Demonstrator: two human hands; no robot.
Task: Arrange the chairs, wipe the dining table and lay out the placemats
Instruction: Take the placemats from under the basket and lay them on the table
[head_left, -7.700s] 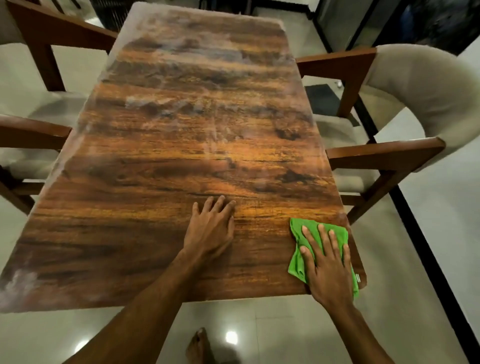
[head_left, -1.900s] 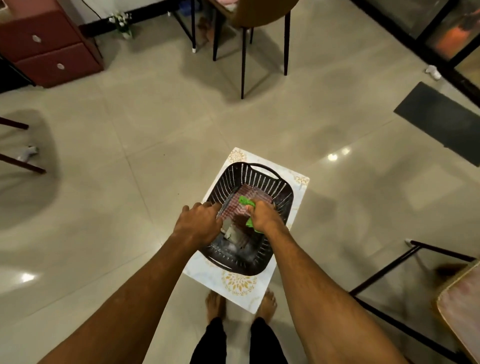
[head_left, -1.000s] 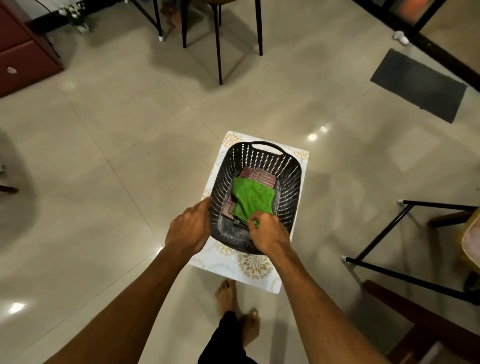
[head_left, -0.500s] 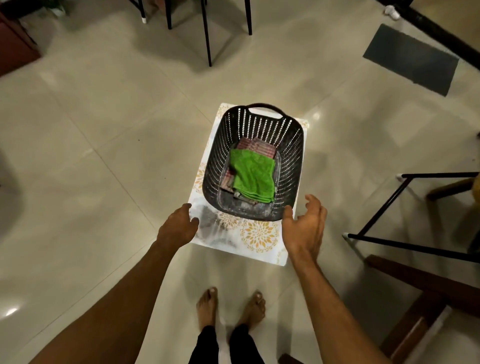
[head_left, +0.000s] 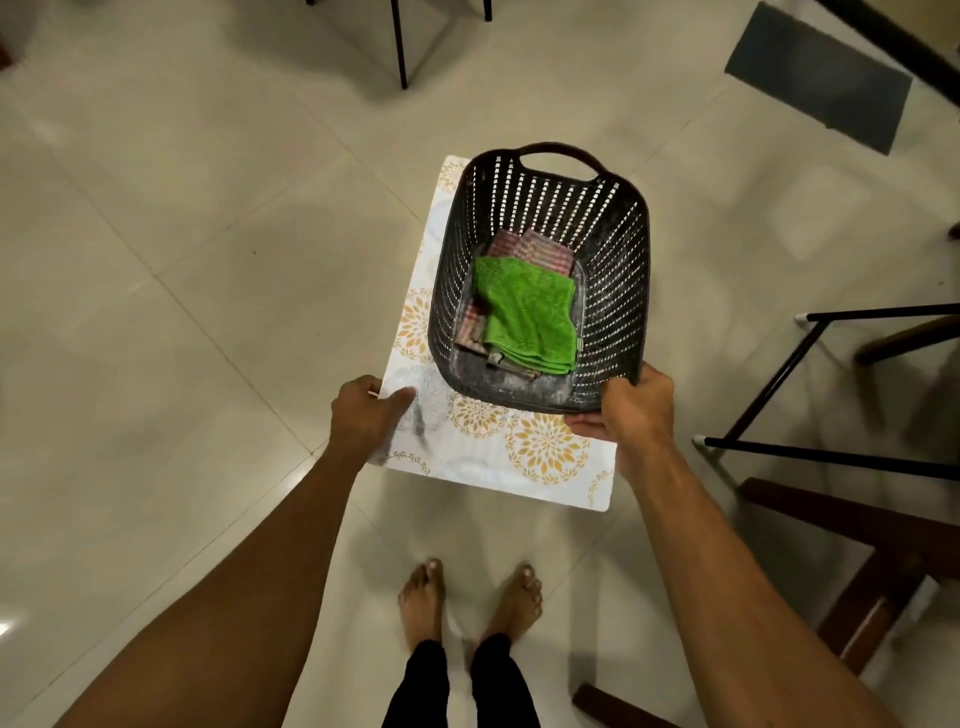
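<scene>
Both hands grip the placemat's near edge: left hand (head_left: 363, 415) pinching its left corner, right hand (head_left: 631, 410) closed at the right, touching the basket (head_left: 618, 291). Placemat (head_left: 483, 452) looks thin and floppy; cloth (head_left: 530, 317) inside, soft.

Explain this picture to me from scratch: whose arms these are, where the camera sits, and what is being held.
No machine is involved. A person wears a camera on the head, so you look down along their own arms to the tiled floor and bare feet. The left hand grips the near left corner of a white placemat printed with gold flowers. The right hand holds the placemat's right edge and the near rim of a dark slatted plastic basket that sits on it. Inside the basket lies a folded green cloth on top of checked cloths. Chair legs stand around.
</scene>
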